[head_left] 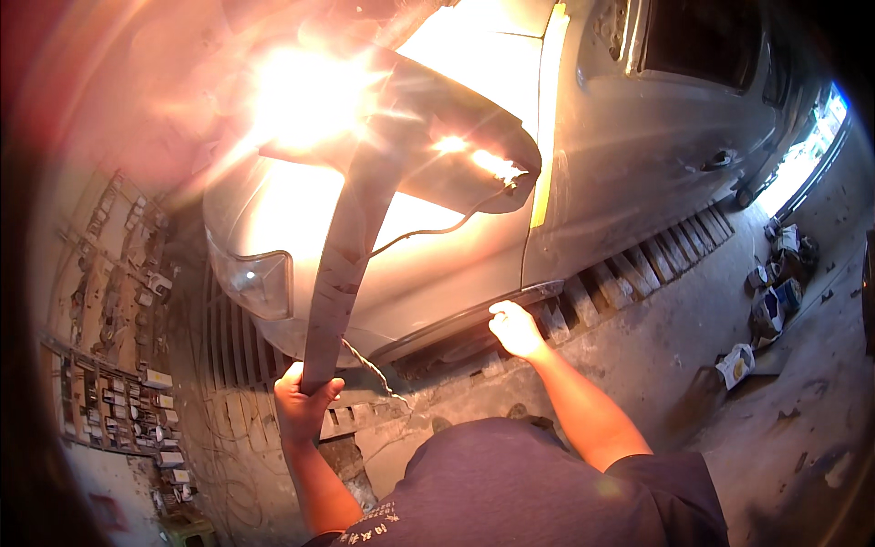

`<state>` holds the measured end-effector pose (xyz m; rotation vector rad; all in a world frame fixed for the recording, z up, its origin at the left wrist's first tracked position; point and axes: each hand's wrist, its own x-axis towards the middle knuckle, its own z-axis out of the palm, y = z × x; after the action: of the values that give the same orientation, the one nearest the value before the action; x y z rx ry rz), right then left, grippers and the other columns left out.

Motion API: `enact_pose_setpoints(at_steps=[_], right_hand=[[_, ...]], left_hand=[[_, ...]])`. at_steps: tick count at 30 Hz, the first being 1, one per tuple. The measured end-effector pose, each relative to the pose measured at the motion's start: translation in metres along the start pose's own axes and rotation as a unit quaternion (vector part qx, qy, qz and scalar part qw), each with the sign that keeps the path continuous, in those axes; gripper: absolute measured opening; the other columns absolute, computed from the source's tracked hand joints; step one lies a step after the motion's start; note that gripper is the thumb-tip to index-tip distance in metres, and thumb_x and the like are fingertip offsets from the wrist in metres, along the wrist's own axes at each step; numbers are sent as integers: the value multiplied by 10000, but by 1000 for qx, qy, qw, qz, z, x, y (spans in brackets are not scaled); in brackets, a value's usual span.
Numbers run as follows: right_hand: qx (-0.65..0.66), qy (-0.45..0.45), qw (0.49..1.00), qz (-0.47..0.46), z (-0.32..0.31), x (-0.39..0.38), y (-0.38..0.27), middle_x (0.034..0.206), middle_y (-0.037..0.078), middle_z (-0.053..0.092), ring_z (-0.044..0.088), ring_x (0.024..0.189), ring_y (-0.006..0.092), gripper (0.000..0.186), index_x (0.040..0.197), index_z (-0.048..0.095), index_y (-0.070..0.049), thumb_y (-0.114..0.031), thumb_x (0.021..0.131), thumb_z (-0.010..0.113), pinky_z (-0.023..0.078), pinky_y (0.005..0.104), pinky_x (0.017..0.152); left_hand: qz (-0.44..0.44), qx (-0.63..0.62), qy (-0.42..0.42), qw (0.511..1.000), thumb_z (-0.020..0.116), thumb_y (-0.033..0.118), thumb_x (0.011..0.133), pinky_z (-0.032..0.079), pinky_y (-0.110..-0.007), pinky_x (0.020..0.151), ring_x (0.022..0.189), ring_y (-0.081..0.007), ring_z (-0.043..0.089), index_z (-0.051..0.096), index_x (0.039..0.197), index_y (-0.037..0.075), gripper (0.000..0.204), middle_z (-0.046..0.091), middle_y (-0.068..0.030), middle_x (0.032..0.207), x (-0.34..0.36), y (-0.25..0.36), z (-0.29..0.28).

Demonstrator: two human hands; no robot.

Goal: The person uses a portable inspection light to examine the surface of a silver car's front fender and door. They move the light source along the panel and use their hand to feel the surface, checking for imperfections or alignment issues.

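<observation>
A silver-grey car body, its front end to the left, is spread ahead of the left hand and the right hand. Well to the left of both hands, a wooden rack of small containers is seen. Above and ahead of the left hand, a dark, broad-hooded, glaring lamp is held over the front panel. Its long, flat grey bar is gripped near the lower end by the left hand. The right hand is held near the car's lower edge, fingers partly curled; whether anything is touched or pinched cannot be told. Ahead of it, a yellow tape strip is stuck along the door's front edge. Beside the left hand, a thin twisted cord is left dangling. The step in hand is judged to be lamp positioning; for the next move, a steady left grip seems called for, with the cord kept clear.
</observation>
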<state>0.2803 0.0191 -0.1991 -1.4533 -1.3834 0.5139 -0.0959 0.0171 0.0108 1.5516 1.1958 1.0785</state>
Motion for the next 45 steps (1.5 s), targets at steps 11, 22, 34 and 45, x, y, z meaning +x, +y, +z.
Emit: enact_pose_setpoints(at_steps=[11,22,34,45], right_hand=[[26,-57,979,195,-27,-14,-25,680,50,602,536,619,137,231,799,596,-56,-254,882,679,482,326,608],[-70,106,989,-76,-33,-11,-10,804,20,623,556,650,111,96,888,601,-51,-24,890,508,468,267,600],[175,45,979,94,-40,-12,-12,888,42,671,640,746,125,157,984,629,-45,-87,953,481,505,260,664],[39,121,991,25,-57,13,-36,898,75,669,636,759,135,156,1058,636,5,-44,925,572,518,270,694]], left_hand=[[6,13,-6,1000,795,54,754,465,-224,540,604,-53,554,594,784,15,207,609,8,669,4,-3,2],[-12,6,0,1000,798,55,747,482,-237,541,595,-66,570,591,781,14,213,620,-6,660,5,-3,4],[-5,19,2,1000,790,49,746,477,-233,537,592,-68,578,602,788,14,196,621,1,666,6,-8,4],[-15,10,-4,1000,796,49,742,501,-244,546,589,-72,585,599,791,8,208,621,-1,668,6,-7,4]])
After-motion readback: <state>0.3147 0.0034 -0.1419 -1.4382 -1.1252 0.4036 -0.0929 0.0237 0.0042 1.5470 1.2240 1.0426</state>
